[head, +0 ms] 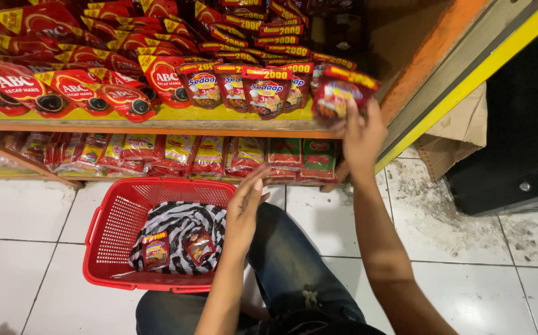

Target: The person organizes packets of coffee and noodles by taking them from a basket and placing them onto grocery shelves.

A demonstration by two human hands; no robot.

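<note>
Gripping a red sachet (pixel 342 93) by its lower edge, the right hand (pixel 362 138) holds it up at the right end of the shelf (pixel 157 119), beside a row of similar sachets (pixel 250 87). The left hand (pixel 244 208) hovers flat, fingers pressed together and empty, over the red basket (pixel 111 236), where two sachets (pixel 176 248) lie on a striped bag (pixel 182 220)

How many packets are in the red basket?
2: both packets lie on the striped bag in the basket, one on the left, one on the right. More may hide underneath.
</note>
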